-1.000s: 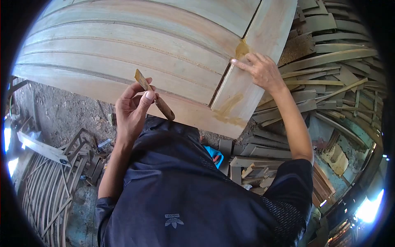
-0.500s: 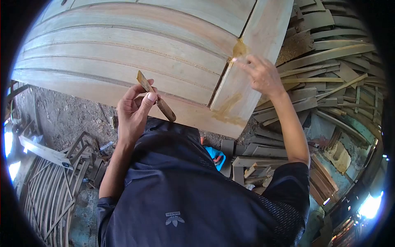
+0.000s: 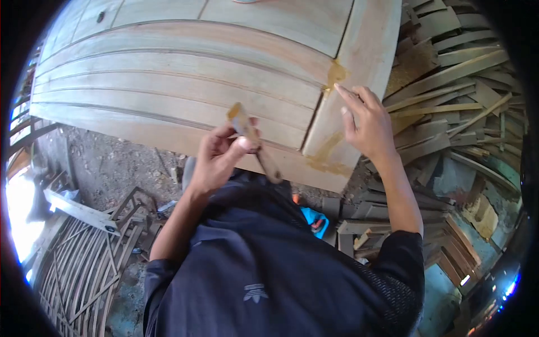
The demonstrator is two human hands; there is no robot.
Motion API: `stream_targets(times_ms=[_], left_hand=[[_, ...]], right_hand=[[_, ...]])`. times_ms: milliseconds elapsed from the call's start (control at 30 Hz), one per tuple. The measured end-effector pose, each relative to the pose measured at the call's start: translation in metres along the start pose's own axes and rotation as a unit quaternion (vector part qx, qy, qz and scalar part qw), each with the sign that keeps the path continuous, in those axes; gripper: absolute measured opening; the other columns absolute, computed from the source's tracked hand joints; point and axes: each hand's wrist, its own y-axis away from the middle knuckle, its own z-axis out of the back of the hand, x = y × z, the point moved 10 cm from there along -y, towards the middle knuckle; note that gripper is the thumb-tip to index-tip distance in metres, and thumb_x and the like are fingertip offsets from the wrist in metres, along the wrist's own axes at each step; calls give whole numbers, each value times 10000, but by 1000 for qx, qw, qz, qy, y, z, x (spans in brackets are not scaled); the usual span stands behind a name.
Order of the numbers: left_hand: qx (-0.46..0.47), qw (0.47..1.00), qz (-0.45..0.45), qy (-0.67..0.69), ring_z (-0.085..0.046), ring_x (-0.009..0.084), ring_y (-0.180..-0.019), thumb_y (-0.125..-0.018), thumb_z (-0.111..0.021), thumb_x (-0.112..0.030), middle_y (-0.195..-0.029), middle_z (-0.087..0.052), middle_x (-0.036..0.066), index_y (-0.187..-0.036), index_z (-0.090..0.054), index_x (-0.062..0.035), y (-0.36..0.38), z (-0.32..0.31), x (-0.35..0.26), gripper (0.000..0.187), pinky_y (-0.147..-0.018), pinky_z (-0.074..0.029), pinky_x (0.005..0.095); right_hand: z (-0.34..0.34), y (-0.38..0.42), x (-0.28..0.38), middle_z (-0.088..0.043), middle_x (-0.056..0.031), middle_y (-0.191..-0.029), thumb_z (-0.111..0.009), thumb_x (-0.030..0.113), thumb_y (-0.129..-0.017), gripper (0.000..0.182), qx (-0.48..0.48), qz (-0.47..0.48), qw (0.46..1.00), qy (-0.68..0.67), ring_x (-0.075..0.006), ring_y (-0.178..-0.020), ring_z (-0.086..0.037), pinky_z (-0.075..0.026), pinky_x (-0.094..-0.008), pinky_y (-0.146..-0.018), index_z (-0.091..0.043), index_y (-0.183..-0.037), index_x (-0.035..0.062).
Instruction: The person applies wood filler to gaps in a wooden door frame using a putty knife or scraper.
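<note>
My left hand (image 3: 220, 160) pinches a putty knife (image 3: 268, 164) between thumb and fingers. Its blade points up and away and carries yellowish-brown paste; the handle angles down toward my lap. Before me lies a pale wooden panel door (image 3: 185, 78) with long grooves. My right hand (image 3: 368, 121) is over the door's right stile, fingers apart and holding nothing, the index finger stretched out. That fingertip is at the lower edge of a paste smear (image 3: 337, 72) by a joint. A second, broader paste smear (image 3: 328, 157) marks the corner nearer me.
Stacked wood offcuts (image 3: 443, 84) crowd the right side. More boards (image 3: 365, 224) lie low to the right of my lap, near a blue item (image 3: 315, 220). At lower left are a slatted curved frame (image 3: 84, 264) and a white-faced plank (image 3: 78, 210) above bare ground.
My left hand with the putty knife has moved right and the blade has turned. The right hand, blurred earlier, has its index finger stretched out now. The whole view has shifted slightly.
</note>
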Motion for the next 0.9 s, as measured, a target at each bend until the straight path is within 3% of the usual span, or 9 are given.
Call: stream_targets(times_ms=[100, 167, 300, 367, 600, 700, 900], left_hand=[[62, 997, 21, 34, -659, 200, -1166, -1016, -672, -132, -1246, -680, 109, -1396, -563, 26, -8, -27, -1, 425, -1021, -541, 386], [75, 997, 21, 10, -672, 209, -1144, -1009, -693, -179, -1229, -693, 122, -1384, -568, 22, -13, -42, -9, 443, -1022, -547, 396], [85, 996, -3, 15, -674, 213, -1148, -1006, -692, -174, -1248, -691, 126, -1379, -573, 8, -21, -52, -8, 432, -1023, -556, 395], [108, 991, -64, 44, -676, 203, -1139, -1009, -686, -150, -1263, -688, 122, -1381, -571, 6, -23, -56, -17, 419, -1011, -558, 375], [60, 998, -23, 17, -696, 194, -1093, -1009, -687, -113, -1196, -717, 119, -1341, -581, 25, -29, -57, -14, 375, -973, -559, 343], [39, 996, -52, -58, -704, 184, -1074, -1006, -687, -105, -1149, -733, 120, -1316, -587, 41, -32, -55, -22, 357, -928, -571, 333], [-32, 973, -20, -228, -735, 159, -925, -996, -697, -101, -1005, -760, 136, -1248, -632, 48, -33, -50, -33, 301, -756, -588, 290]], right_hand=[[16, -2, 55, -652, -186, -1172, -700, 96, -888, 456, -29, -18, 949, -314, -358, -1075, -652, -525, -436, -958, -652, -1336, 26], [22, -2, 88, -655, -174, -1181, -736, 127, -901, 440, -78, 2, 905, -418, -332, -1055, -666, -536, -396, -925, -659, -1317, 9], [19, -5, 113, -657, -161, -1166, -750, 116, -896, 438, -138, -15, 888, -439, -297, -1035, -668, -552, -370, -878, -662, -1309, 2], [20, -3, 115, -656, -149, -1148, -760, 97, -891, 439, -196, -4, 894, -402, -263, -1006, -671, -564, -349, -814, -662, -1308, 1], [11, -6, 109, -651, -133, -1121, -757, 70, -895, 394, -182, -66, 874, -447, -244, -951, -677, -559, -352, -804, -688, -1280, 19], [3, -7, 102, -651, -124, -1102, -741, 54, -908, 345, -193, -70, 861, -465, -219, -945, -673, -547, -331, -829, -712, -1251, 30], [-22, -7, 87, -663, -95, -1072, -748, 54, -913, 287, -191, -116, 800, -557, -166, -958, -660, -534, -296, -823, -735, -1199, 34]])
